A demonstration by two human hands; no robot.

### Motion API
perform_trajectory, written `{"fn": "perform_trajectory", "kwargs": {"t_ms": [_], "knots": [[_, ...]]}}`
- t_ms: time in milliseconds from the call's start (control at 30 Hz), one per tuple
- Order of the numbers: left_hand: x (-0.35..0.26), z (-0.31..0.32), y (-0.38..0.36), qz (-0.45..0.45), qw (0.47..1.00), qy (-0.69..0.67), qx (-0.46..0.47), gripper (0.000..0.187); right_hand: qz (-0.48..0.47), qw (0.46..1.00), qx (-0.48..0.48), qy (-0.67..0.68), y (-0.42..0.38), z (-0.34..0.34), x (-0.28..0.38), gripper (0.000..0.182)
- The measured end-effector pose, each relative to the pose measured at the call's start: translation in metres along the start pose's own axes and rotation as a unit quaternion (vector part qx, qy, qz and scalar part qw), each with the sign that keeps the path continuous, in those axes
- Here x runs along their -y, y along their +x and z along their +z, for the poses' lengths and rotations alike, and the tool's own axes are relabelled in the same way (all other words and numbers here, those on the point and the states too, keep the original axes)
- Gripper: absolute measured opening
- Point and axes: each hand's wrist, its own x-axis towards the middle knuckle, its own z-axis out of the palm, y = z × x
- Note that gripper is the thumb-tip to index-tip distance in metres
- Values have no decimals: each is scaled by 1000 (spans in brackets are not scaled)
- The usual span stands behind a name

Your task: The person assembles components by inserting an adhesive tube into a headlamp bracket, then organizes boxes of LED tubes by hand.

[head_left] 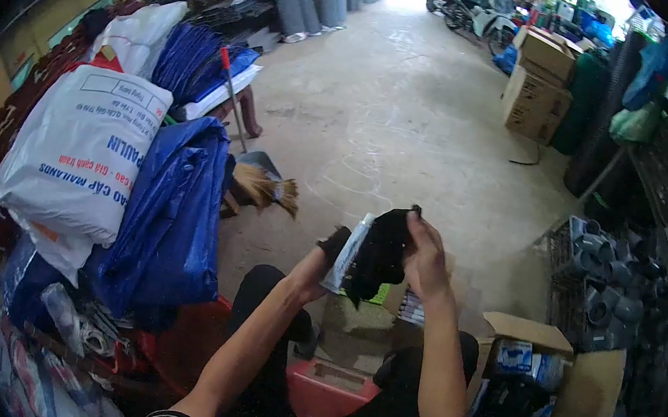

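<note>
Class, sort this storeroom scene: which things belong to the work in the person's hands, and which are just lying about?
In hand:
- black cloth item, held by the right hand
- clear packet, held by the left hand
- open carton of similar packets

Lying about:
- broom
- blue tarpaulin
- white sack
- stacked cardboard boxes
- grey pipe fittings

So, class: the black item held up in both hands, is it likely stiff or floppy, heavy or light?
Probably floppy: the black item droops below the right hand and bunches where gripped. Likely light, since fingertips alone hold it beside the clear packet at the left hand. It seems unlikely to roll or break.
</note>
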Motion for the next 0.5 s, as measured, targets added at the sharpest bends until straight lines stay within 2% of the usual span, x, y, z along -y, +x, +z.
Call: {"fn": "perform_trajectory", "kwargs": {"t_ms": [33,67,133,200,233,333,367,467,500], "knots": [[0,2,-2,1,995,85,-51,52,-18,1000,12,10,3,-3,2,32],[6,-18,10,15,993,104,-50,53,-36,999,25,21,9,-7,2,35],[-3,27,-10,35,984,131,-119,47,-30,990,69,121,18,-17,3,40],[-9,30,-15,31,986,136,-91,47,-20,966,101,237,23,-22,8,39],[-14,32,-18,29,987,141,-75,48,-6,964,24,266,27,-24,10,38],[-23,35,-40,55,983,163,-58,45,-47,965,-37,256,40,-23,18,35],[-17,24,-47,53,978,166,-118,45,-61,962,-56,260,44,-24,13,31],[-15,19,-85,44,957,225,-180,46,-67,952,-68,291,49,-10,3,30],[-20,14,-95,2,953,252,-170,47,-56,954,-21,295,41,7,12,34]]}}
